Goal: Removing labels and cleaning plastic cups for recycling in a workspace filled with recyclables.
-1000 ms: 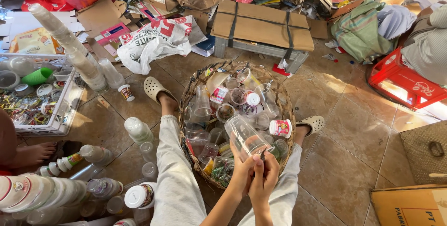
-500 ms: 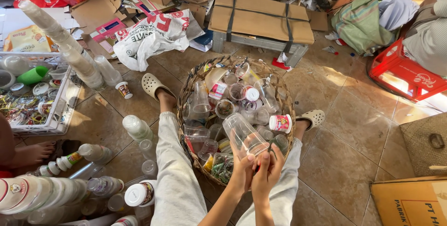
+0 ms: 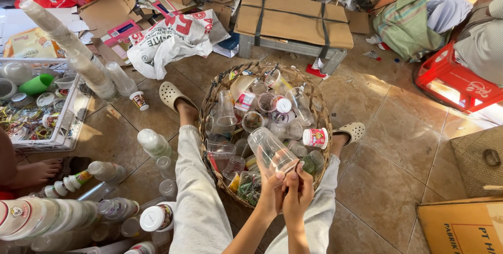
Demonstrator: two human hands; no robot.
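Both hands, left hand and right hand, gripped the clear plastic cup, tilted mouth-toward-them above the round woven basket's near rim.

A brown tiled floor carries a round wicker basket full of clear plastic cups. Behind the basket lies a flat strapped cardboard bundle. Left of the basket are a white printed sack, a white wire crate and scattered plastic bottles. Right of the basket sits a red plastic crate.
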